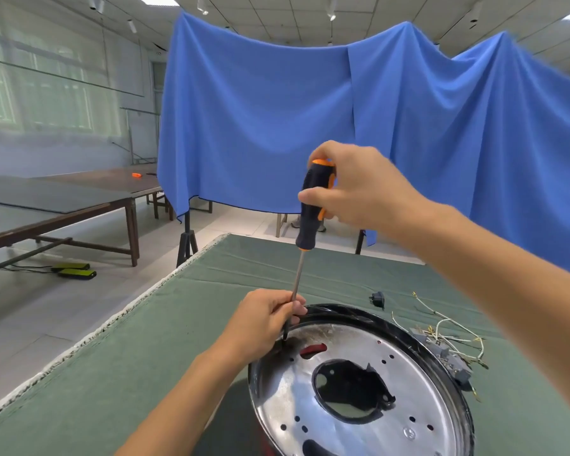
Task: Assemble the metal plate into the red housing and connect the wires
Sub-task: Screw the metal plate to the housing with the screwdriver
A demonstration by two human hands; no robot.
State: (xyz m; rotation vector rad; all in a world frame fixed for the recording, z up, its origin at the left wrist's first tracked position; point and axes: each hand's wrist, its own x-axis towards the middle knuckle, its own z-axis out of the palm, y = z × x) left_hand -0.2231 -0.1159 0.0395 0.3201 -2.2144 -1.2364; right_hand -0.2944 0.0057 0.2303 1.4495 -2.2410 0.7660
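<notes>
A round shiny metal plate (408,383) with several holes and a large central opening lies inside a black-rimmed housing (352,311); red shows through a slot (314,350) near the plate's far edge. My right hand (359,189) grips the black-and-orange handle of a screwdriver (311,209) held nearly upright. Its tip rests at the plate's far-left edge. My left hand (264,320) pinches the lower shaft there, fingers resting against the rim. White and yellow wires (448,330) with grey connectors lie on the cloth to the right of the housing.
The green cloth table (145,366) has its left edge running diagonally. A small black plug part (377,299) lies behind the housing. Blue drapes (260,126) hang behind the table. Brown tables (79,199) stand at the left, across open floor.
</notes>
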